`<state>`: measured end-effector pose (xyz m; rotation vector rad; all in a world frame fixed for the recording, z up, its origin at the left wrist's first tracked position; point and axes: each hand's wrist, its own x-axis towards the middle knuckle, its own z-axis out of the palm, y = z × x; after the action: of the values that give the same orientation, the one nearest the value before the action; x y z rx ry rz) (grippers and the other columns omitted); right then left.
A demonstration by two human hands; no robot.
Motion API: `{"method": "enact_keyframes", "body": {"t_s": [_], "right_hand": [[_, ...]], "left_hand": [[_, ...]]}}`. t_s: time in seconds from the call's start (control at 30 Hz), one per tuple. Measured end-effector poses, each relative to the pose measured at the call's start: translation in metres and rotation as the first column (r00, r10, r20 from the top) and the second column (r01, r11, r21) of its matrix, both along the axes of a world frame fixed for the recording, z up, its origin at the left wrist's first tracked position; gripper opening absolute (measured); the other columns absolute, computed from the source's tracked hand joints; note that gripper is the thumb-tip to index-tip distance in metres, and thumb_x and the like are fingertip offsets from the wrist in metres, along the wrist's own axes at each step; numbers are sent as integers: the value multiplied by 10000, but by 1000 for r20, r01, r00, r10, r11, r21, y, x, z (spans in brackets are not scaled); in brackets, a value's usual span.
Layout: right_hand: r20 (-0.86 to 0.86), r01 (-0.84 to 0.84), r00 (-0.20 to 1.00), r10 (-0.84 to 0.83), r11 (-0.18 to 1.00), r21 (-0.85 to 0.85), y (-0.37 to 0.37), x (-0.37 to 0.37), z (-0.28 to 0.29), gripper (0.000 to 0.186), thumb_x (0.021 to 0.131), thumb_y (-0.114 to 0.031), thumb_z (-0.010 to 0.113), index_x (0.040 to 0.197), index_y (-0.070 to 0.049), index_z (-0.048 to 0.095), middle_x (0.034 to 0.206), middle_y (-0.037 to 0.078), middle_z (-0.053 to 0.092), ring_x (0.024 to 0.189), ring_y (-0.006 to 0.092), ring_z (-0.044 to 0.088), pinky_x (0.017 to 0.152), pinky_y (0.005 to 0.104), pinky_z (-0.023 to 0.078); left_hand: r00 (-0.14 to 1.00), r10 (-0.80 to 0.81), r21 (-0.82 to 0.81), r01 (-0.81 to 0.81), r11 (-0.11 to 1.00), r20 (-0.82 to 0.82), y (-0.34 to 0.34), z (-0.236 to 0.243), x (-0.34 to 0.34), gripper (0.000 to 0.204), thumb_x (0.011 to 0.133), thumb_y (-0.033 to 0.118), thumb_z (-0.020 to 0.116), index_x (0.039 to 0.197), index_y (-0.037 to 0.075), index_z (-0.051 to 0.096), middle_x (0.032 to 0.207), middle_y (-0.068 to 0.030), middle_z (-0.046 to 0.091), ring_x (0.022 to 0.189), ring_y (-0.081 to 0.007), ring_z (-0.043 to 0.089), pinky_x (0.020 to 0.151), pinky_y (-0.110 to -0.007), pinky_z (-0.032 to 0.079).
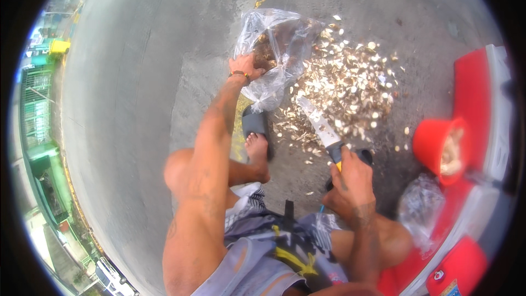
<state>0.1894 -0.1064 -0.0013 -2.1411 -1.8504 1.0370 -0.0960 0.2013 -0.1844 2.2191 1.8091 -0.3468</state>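
Left hand (247,67) resting against clear plastic bag (276,79) at twelve o'clock, brown lumps (265,50) showing inside; fingers partly hidden, can't tell from here whether gripping. Right hand (352,174) gripping knife (323,127), blade pointing toward eleven. Pale chips (350,79) lying at two o'clock; red bucket (429,143) holding pale pieces (452,152) at three.

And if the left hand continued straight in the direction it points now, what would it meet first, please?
Most likely the brown lumps in the clear plastic bag. The left hand is right at the bag, so its film might come first; the depth there is unclear.
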Motion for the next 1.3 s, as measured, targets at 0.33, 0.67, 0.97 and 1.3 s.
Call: {"method": "enact_keyframes", "body": {"t_s": [0.33, 0.67, 0.97, 1.3], "right_hand": [[-192, 324, 936, -294, 934, 151, 0, 28, 25, 497, 887, -280, 650, 1213, 71, 517, 961, 238, 672, 925, 403, 663, 825, 482, 511], [-814, 719, 447, -370, 691, 80, 13, 35, 55, 295, 872, -87, 604, 1146, -4, 536, 861, 56, 576, 788, 146, 587, 705, 316, 493], [-757, 716, 534, -377, 678, 168, -11, 49, 47, 314, 853, -98, 581, 1132, 46, 589, 947, 93, 631, 905, 193, 618, 779, 340, 510], [-569, 641, 718, -401, 701, 313, -23, -2, 33, 598, 1013, -559, 472, 1190, -8, 620, 992, 153, 694, 950, 249, 663, 836, 391, 514]], "left_hand": [[378, 255, -134, -317, 939, 890, 1, 143, 21, 668, 797, 443, 807, 1300, 60, 591, 1156, -103, 677, 1035, -274, 660, 895, -469, 529], [-357, 766, -439, 657, 613, 535, -160, 208, 81, 794, 729, 235, 714, 1422, -23, 422, 1354, -228, 524, 1228, -434, 552, 1006, -596, 501], [50, 442, -419, 430, 800, 896, -228, 196, 152, 743, 722, 249, 837, 1337, 4, 500, 1203, -153, 636, 1113, -300, 633, 960, -428, 543], [674, -628, 597, 335, 729, 389, -158, 239, 91, 591, 635, 151, 783, 1194, 111, 593, 1146, -90, 664, 1071, -304, 625, 873, -426, 480]]}}
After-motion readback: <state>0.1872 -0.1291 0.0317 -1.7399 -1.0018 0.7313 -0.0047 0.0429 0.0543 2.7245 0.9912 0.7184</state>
